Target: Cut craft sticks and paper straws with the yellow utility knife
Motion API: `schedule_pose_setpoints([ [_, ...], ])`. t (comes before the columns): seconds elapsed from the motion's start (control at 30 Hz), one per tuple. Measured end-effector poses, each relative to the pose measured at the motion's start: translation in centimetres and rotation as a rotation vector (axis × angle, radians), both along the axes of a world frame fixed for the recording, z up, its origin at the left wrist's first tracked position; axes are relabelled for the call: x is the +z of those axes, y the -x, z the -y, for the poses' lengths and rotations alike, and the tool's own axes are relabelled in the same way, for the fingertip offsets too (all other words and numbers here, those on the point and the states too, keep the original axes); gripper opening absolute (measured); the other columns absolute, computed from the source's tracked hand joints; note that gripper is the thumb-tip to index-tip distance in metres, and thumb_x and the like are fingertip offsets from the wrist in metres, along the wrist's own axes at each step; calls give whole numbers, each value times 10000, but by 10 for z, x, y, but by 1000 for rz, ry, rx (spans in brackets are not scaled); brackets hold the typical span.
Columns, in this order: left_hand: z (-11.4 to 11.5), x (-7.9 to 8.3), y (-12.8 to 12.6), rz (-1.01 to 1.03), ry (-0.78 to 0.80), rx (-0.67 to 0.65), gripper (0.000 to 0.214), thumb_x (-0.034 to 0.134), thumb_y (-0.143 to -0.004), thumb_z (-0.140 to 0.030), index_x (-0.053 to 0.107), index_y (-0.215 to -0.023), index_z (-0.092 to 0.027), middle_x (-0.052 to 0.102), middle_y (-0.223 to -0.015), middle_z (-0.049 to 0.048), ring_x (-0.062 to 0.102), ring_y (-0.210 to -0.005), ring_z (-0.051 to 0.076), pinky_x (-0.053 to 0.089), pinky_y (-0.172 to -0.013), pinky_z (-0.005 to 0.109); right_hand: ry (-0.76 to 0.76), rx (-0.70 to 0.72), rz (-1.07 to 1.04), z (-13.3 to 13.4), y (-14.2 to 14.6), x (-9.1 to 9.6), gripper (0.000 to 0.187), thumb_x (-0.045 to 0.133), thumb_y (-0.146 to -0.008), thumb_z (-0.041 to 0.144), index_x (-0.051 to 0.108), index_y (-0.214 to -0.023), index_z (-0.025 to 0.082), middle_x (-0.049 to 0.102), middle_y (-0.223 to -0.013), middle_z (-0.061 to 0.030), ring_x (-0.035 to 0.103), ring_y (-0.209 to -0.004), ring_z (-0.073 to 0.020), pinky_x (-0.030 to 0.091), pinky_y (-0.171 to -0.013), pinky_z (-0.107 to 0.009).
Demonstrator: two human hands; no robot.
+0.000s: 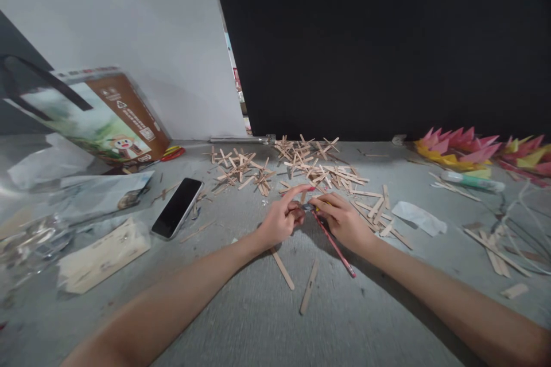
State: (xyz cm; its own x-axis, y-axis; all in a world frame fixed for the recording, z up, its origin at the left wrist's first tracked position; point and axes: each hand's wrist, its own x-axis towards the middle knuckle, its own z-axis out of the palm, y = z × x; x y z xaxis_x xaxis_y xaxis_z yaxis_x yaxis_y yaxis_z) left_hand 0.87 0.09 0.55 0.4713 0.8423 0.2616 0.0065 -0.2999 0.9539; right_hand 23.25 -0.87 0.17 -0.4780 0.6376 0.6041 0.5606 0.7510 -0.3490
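Phone (177, 208) left of stick pile (322, 174), bag (107, 117) farther left, tube (472, 182) right of pile

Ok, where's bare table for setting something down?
Mainly the table between the forearms, nearer you than the two loose sticks; also a patch between right forearm, white paper and far-right sticks. Crowded: the stick pile at the back, and the left side, with phone and packets.
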Motion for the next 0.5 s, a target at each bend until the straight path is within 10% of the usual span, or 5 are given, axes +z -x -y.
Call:
schedule_pose_setpoints([
  [0.5, -2, 1, 2, -52, 34, -78, 730, 513, -891, -94, 407, -1598, -242, 598, -676, -26, 508, -564, 93, 420, -560, 181, 1, 20, -22, 1, 0, 1, 440, 425, -1022, 101, 664, -1356, 259, 714, -1168, -122, 635, -1050, -292, 589, -903, -516],
])
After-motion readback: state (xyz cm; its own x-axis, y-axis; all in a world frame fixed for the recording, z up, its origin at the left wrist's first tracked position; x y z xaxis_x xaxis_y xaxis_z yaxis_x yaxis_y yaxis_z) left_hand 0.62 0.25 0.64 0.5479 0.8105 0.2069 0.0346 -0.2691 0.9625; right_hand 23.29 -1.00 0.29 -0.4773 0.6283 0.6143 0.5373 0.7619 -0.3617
